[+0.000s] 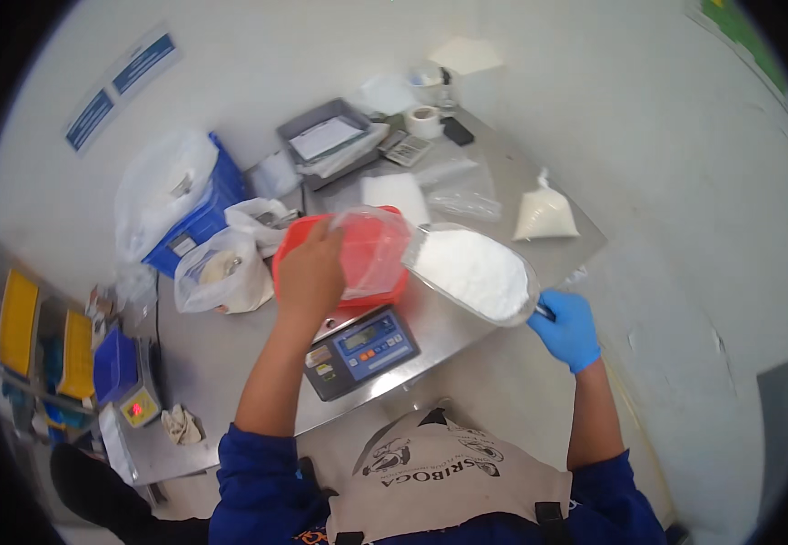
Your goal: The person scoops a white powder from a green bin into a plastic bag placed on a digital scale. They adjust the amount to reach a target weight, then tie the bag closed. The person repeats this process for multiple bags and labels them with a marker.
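Observation:
My bare left hand (312, 269) grips the edge of a clear plastic bag (373, 255) over a red plastic basin (292, 235). The basin sits on a digital scale (360, 351) with a blue control panel. My right hand (566, 329), in a blue glove, is closed on the handle of a metal scoop (465, 306). White powder (472, 272) fills the scoop, whose mouth is close to the bag at the basin's right side. Whether scoop and bag touch, I cannot tell.
Left of the basin stand an open bag (251, 293) and a blue crate (227, 177) lined with plastic. Behind are a grey tray (329, 112), a calculator (409, 150) and a tape roll (424, 122). A tied bag (546, 214) is right. A person's dark sleeve (98, 487) shows lower left.

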A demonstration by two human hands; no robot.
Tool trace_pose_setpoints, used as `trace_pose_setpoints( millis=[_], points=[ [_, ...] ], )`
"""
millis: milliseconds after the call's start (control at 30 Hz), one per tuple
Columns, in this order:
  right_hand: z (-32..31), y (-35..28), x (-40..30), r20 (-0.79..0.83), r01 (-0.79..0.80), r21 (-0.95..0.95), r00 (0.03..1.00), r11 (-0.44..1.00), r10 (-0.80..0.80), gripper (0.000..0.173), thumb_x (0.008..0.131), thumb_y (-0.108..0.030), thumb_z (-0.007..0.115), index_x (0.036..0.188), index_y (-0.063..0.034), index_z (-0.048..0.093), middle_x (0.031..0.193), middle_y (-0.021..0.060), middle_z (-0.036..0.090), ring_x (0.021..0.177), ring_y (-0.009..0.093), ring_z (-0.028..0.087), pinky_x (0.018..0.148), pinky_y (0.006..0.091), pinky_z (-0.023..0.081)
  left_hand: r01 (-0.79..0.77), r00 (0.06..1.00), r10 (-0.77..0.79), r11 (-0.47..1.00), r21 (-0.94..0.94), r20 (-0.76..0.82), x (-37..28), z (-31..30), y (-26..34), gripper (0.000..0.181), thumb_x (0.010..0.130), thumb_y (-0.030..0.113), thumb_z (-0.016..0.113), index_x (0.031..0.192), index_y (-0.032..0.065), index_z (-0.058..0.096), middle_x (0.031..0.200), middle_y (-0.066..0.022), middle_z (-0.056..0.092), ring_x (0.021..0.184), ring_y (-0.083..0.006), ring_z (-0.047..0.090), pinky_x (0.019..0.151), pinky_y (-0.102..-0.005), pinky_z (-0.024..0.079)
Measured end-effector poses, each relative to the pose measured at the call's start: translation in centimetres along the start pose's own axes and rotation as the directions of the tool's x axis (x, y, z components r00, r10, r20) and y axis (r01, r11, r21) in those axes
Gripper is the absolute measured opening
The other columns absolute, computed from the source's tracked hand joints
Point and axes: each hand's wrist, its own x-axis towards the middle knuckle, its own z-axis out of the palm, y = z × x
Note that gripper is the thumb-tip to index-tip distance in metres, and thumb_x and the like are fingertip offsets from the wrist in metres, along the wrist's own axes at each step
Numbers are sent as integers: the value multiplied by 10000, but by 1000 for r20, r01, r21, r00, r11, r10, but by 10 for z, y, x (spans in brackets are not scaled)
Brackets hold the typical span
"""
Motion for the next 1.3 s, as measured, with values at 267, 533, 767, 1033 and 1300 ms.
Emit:
trace_pose_setpoints(
  millis=[267,533,767,1033,1300],
  points=[
    [17,-61,143,290,335,-452,932,827,-219,262,822,-385,706,848,-126,675,745,131,675,722,335,665,636,466,497,-64,998,55,935,-349,-38,21,19,11,611,745,-62,541,1345,48,541,1449,-167,478,1022,-408,644,848,-480,538],
    [26,-65,141,392,274,-504,918,819,-66,303,850,-445,651,869,-155,735,804,141,696,778,334,683,677,455,528,35,959,68,935,-353,274,9,57,-5,651,734,-36,567,1315,251,623,1525,-138,412,1079,-364,650,853,-449,549],
    [30,-65,131,368,216,-468,929,857,-33,294,832,-407,667,859,-117,712,794,148,692,785,341,676,689,457,522,45,929,24,983,-177,369,9,73,-35,507,774,70,620,1241,258,681,1489,-134,462,1074,-324,661,878,-439,541],
    [24,-27,86,261,-34,-103,963,994,60,303,793,-340,722,874,-49,711,782,165,672,698,314,637,660,410,498,15,982,-106,871,-491,-158,-14,28,-44,306,831,156,673,1133,111,701,1023,-93,643,840,-252,663,707,-374,523],
    [14,-32,60,215,-198,64,960,978,180,288,779,-252,743,818,17,648,627,133,548,557,184,441,563,339,424,9,969,-145,826,-564,-198,-15,24,-66,191,825,111,676,1010,76,708,875,-59,659,587,-192,573,550,-325,456]
  ],
)
